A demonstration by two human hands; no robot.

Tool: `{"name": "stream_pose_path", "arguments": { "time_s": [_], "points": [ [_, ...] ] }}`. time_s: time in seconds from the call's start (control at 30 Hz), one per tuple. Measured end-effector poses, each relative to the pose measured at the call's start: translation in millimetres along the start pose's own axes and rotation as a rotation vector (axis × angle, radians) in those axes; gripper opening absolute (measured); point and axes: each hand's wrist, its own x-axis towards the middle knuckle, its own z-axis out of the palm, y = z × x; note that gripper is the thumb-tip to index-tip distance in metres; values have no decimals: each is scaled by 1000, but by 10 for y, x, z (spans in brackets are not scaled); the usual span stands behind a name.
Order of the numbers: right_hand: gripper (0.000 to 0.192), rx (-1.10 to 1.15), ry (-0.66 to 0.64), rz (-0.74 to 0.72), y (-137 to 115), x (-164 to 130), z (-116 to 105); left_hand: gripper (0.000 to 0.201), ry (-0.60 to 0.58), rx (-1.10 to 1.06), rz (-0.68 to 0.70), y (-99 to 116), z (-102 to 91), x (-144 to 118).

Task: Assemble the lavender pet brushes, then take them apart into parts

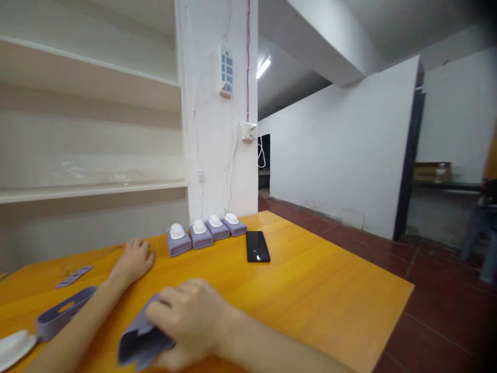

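My right hand (194, 321) is closed around a purple felt box sleeve (134, 336), whose hollow end faces me. My left hand (135, 259) rests on the table near its back edge, fingers bent and slightly apart; its fingertips are partly hidden and nothing shows in it. Beneath my left forearm lies a purple felt frame (58, 324) with an oval hole. A flat purple felt strip with cut-outs (73, 277) is farther back on the left. At the lower left corner sits a white moulded piece (15, 349), cut off by the frame.
Several purple felt boxes with white domed tops (202, 235) stand in a row along the back edge. A black phone (258, 246) lies beside them on the orange wooden table (330, 285). Behind are white shelves (97, 189) and a pillar (217, 150) with cables.
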Motion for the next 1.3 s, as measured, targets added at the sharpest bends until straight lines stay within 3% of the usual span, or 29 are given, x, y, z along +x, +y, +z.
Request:
{"name": "stream_pose_path", "arguments": {
  "time_s": [0.13, 0.27, 0.33, 0.43, 0.63, 0.73, 0.83, 1.0, 1.1, 1.3],
  "points": [
    [42, 227, -53, 210, 167, -163, -163, 35, 17, -24, 72, 249, -244, -523],
    [68, 526, -2, 329, 446, -479, -217, 37, 28, -98, 207, 506, -573, -1183],
    [69, 598, -16, 400, 564, -632, -244, 31, 30, -414, 261, 587, -728, -1477],
    [61, 574, -17, 542, 626, -722, -297, 25, 36, -596, 208, 627, -841, -1704],
    [22, 351, 102, 863, 326, -365, -179, 45, 145, -662, 63, 570, -688, -1618],
    [40, 243, 82, 907, 153, -223, -38, 49, 78, -731, -52, 551, -666, -1600],
    [47, 196, 36, 858, 130, -229, 6, 40, -35, -755, -35, 571, -733, -1603],
    [53, 362, 5, 600, 299, -406, -137, 36, -125, -800, 17, 656, -896, -1614],
    [62, 497, 60, 524, 355, -468, -168, 35, -82, -792, 32, 704, -915, -1646],
    [63, 560, 104, 539, 349, -456, -113, 30, 51, -723, -10, 624, -816, -1609]
  ]
}}
